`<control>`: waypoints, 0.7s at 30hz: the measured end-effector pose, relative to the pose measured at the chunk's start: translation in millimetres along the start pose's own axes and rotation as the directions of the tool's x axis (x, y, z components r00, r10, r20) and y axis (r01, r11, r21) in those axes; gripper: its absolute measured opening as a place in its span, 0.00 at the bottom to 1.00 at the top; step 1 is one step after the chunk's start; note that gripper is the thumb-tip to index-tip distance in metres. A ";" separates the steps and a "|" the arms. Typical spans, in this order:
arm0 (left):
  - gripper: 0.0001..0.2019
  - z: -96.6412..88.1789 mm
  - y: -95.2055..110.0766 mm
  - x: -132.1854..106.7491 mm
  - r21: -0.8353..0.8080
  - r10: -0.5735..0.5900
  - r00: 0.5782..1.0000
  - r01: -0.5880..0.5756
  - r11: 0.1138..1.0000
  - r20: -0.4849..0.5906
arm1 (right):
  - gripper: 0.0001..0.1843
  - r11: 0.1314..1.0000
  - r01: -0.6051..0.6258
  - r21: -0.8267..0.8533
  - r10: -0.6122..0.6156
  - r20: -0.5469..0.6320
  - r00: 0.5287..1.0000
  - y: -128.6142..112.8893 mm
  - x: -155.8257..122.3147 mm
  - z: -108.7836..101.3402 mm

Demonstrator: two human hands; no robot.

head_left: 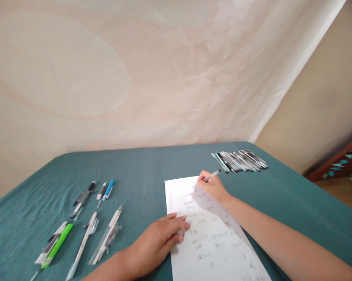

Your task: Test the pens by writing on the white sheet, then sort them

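Your right hand (pixel 213 189) pinches the slim pen (pixel 212 175), likely light, stiff, best held near its tip; your left hand (pixel 161 237): can't tell its grip.

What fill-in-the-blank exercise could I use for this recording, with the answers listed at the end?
1. The right hand holds a pen, while the left hand lies across the ____ edge of the sheet of paper.
2. The blue pen lies farther from the person than the bright ____ one.
3. The row of pens lies beyond the sheet, to its ____.

Missing words: left; green; right
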State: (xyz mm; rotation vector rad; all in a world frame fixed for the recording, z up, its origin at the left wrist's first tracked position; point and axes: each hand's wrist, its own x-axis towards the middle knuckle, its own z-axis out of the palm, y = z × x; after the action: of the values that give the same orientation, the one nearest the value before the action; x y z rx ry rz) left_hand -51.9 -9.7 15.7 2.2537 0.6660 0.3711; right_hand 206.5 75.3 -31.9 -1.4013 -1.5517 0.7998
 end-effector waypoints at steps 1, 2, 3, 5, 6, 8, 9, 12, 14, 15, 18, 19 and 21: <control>0.09 -0.1 0.2 0.1 0.000 0.000 1.000 0.000 1.000 0.001 | 0.02 1.000 0.000 -0.004 0.000 0.001 1.000 0.2 0.1 0.0; 0.09 -0.1 0.4 0.2 0.000 0.001 1.000 -0.001 1.000 0.001 | 0.02 1.000 -0.001 -0.005 0.001 0.001 1.000 0.2 0.1 0.1; 0.09 -0.1 0.5 0.2 0.000 0.000 1.000 0.000 1.000 0.003 | 0.02 1.000 -0.004 -0.004 0.004 0.002 1.000 0.1 0.0 0.0; 0.10 0.0 0.3 0.1 0.000 0.001 1.000 -0.001 1.000 0.003 | 0.02 1.000 -0.009 0.005 0.009 -0.001 1.000 -0.5 -0.3 0.0; 0.10 0.1 0.2 0.0 0.001 0.001 1.000 -0.001 1.000 0.005 | 0.02 1.000 -0.011 0.011 0.011 0.000 1.000 -1.0 -0.5 -0.1; 0.09 0.2 -0.1 -0.1 0.000 0.000 1.000 0.000 1.000 0.006 | 0.02 1.000 -0.009 0.019 0.009 0.008 1.000 -1.7 -0.9 0.0; 0.09 0.1 -0.2 -0.1 -0.002 0.000 1.000 0.000 1.000 0.006 | 0.02 1.000 -0.005 0.021 0.005 0.012 1.000 -2.0 -1.1 0.0; 0.08 -0.2 0.0 0.0 -0.006 -0.005 1.000 0.005 1.000 0.004 | 0.02 1.000 0.011 0.013 -0.012 0.020 1.000 -1.8 -1.4 0.0; 0.08 -0.3 0.4 0.0 -0.009 -0.008 1.000 0.008 1.000 0.004 | 0.02 1.000 0.021 -0.002 -0.021 0.024 0.999 -1.5 -1.5 -0.1; 0.08 -0.4 0.7 0.0 -0.011 -0.008 1.000 0.008 1.000 0.004 | 0.02 1.000 0.025 -0.006 -0.024 0.027 0.999 -1.4 -1.5 -0.2; 0.09 -0.7 1.8 0.1 -0.014 -0.004 1.000 0.004 1.000 0.005 | 0.02 1.000 0.030 -0.001 -0.030 0.029 0.999 -1.8 -1.7 -0.4; 0.09 -0.9 2.2 0.2 -0.013 -0.004 1.000 0.004 1.000 0.007 | 0.02 1.000 0.030 0.001 -0.030 0.029 0.999 -2.2 -1.7 -0.5; 0.09 -1.2 2.7 0.3 -0.006 -0.005 1.000 0.005 1.000 0.004 | 0.02 0.999 0.033 -0.004 -0.032 0.031 0.999 -3.1 -1.7 -0.6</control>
State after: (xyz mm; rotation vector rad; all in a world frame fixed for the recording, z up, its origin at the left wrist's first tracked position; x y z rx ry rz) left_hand -51.2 -10.4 18.5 2.2458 0.6676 0.3656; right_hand 205.8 73.0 -29.2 -1.3693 -1.5972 0.8026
